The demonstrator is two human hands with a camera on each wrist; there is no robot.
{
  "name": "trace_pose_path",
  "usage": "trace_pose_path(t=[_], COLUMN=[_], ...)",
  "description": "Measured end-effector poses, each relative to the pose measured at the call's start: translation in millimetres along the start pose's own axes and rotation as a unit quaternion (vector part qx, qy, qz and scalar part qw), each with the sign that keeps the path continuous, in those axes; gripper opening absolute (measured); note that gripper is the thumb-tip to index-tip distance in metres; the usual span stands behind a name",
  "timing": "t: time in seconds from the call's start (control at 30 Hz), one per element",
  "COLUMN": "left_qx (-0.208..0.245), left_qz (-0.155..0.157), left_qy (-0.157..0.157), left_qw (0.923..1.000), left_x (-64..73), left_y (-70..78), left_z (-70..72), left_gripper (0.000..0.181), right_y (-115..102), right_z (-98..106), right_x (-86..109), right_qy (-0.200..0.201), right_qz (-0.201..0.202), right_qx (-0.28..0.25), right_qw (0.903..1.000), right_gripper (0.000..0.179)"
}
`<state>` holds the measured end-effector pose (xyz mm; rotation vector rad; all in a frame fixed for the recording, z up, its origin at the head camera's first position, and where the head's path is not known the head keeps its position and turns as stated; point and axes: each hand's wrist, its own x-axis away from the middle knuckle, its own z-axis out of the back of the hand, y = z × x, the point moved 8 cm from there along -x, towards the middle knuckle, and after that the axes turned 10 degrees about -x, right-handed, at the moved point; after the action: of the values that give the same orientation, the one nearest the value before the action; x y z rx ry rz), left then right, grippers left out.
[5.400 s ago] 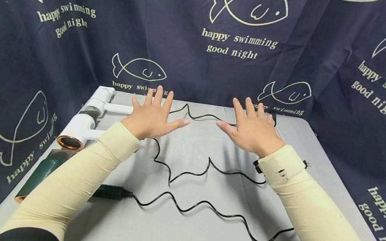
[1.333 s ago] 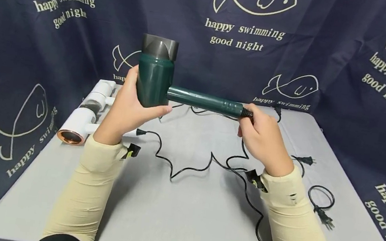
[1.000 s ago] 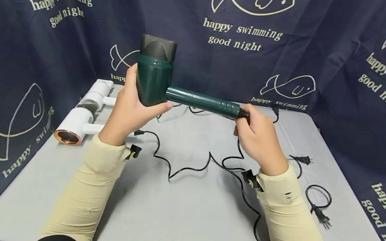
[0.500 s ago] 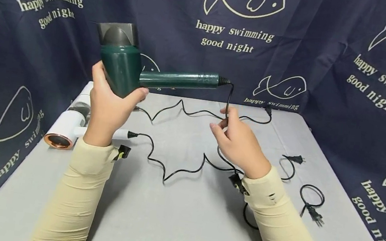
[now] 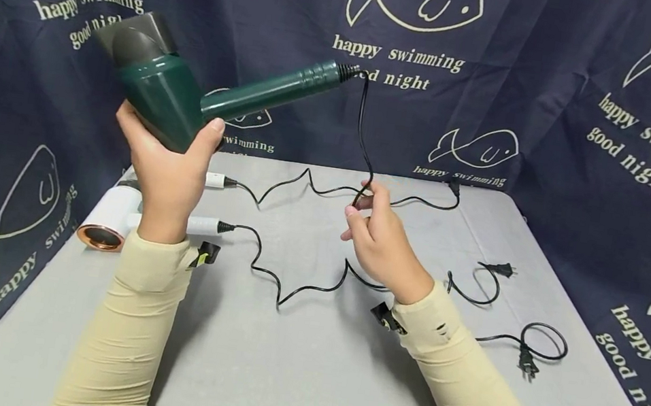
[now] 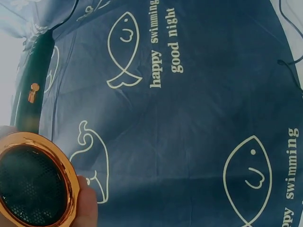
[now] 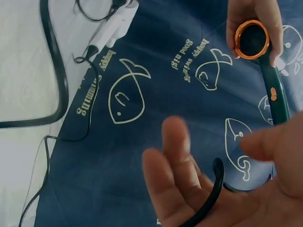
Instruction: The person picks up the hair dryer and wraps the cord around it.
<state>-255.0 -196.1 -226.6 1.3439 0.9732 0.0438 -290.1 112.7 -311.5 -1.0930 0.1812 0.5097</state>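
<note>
My left hand (image 5: 164,182) grips a dark green hair dryer (image 5: 160,99) by its barrel, high over the left side of the table. Its grey nozzle (image 5: 137,41) points up and left, and the handle (image 5: 272,93) slants up to the right. In the left wrist view the copper-rimmed back grille (image 6: 33,187) faces the camera. From the handle's end the black cord (image 5: 363,126) hangs down to my right hand (image 5: 384,245), which holds it loosely between thumb and fingers. The right wrist view has the cord (image 7: 208,202) crossing the inside of the bent fingers.
A white hair dryer (image 5: 114,209) with a copper rim lies on the grey table (image 5: 290,377) at left. Behind it, another white handle (image 5: 216,180) shows past my left hand. Their wavy cords run rightward. Two plugs (image 5: 498,268) lie at right. A navy curtain (image 5: 301,14) encloses the table.
From the table, the green hair dryer has been lifted, then raised further and tilted left. My right hand has gone from the handle's end down to the cord, shifting the plug at right.
</note>
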Motion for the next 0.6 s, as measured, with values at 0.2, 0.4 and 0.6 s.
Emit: trace_pose_path(t=[0.2, 0.4, 0.6], left_qx=[0.013, -0.07, -0.149], left_qz=[0.001, -0.021, -0.085], left_qy=[-0.001, -0.056, -0.129], left_qw=[0.9999, 0.9957, 0.9767], left_x=[-0.2, 8.4, 13.1], left_y=[-0.2, 4.2, 0.8], left_z=[-1.7, -12.4, -29.7], left_gripper=[0.089, 0.093, 0.094], right_y=[-15, -35, -65], right_z=[-7, -20, -20], right_x=[5.6, 18.3, 32.0], right_qy=[-0.027, -0.083, -0.119], right_qz=[0.086, 0.166, 0.277], right_qx=[0.152, 0.235, 0.225], right_qw=[0.9843, 0.954, 0.9266], right_gripper=[0.023, 0.03, 0.02])
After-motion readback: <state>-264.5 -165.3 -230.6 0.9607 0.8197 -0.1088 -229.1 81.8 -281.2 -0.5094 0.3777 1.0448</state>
